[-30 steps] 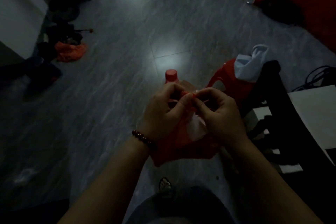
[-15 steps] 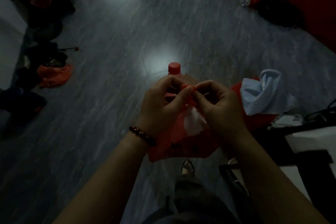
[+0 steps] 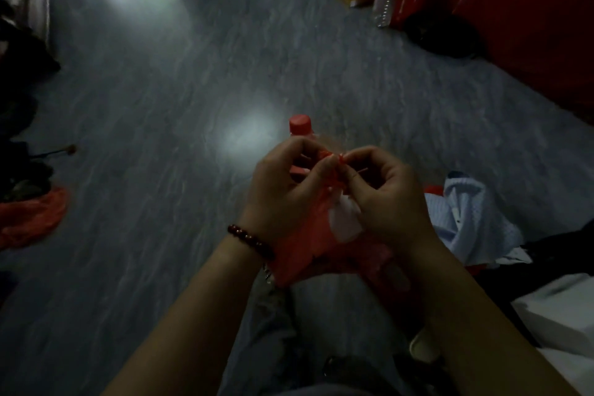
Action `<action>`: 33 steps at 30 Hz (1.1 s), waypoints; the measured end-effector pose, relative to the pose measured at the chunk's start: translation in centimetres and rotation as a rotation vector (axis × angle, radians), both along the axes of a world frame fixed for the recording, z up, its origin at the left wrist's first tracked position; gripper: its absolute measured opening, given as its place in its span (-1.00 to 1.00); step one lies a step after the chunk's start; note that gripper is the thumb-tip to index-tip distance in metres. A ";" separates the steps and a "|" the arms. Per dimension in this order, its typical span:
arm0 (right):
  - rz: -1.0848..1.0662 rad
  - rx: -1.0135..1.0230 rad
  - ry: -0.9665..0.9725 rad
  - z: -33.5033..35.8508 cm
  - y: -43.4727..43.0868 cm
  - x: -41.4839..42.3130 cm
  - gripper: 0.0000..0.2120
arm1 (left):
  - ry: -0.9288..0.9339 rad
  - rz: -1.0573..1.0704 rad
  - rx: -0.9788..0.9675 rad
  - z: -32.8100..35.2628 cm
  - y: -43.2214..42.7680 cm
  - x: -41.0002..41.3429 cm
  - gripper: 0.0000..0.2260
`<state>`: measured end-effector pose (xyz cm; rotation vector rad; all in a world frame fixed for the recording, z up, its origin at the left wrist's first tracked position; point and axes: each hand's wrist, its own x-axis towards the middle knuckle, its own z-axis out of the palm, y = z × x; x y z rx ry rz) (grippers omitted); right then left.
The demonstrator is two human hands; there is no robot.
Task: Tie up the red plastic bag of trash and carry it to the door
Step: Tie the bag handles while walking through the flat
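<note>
We are holding the red plastic bag (image 3: 308, 244) in the air, just in front of the red-capped bottle (image 3: 300, 125). The left hand (image 3: 283, 190) and right hand (image 3: 382, 199) are each pinching a bag handle, drawing the knot (image 3: 334, 159) tight so the trash stays contained.

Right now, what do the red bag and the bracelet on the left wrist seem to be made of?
The red bag looks like thin, matte plastic film: it crumples in soft folds and bunches thin at the top. The bracelet seems a string of round dark red beads, faintly glossy; wood, stone or glass, the dim light leaves it open.
</note>
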<state>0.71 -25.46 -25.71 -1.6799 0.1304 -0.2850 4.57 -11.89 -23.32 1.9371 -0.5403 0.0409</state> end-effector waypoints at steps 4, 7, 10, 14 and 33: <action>-0.129 -0.010 0.007 -0.1 -1.1 7.4 -0.90 | -0.003 -0.099 -0.006 -0.6 -1.6 8.7 -0.90; -0.209 -0.011 0.022 0.3 -1.8 12.2 -0.94 | -0.008 -0.186 0.011 -0.5 -2.6 14.7 -0.90; -0.289 0.008 0.021 0.5 -2.4 17.0 -0.89 | 0.000 -0.248 -0.004 -0.4 -3.7 20.4 -0.92; -0.350 0.028 0.029 0.6 -3.6 23.0 -0.94 | -0.005 -0.293 -0.004 -0.3 -5.5 27.2 -0.93; -0.603 -0.061 0.016 1.1 -23.3 42.5 -0.91 | 0.036 -0.606 -0.007 0.9 -27.8 49.6 -0.90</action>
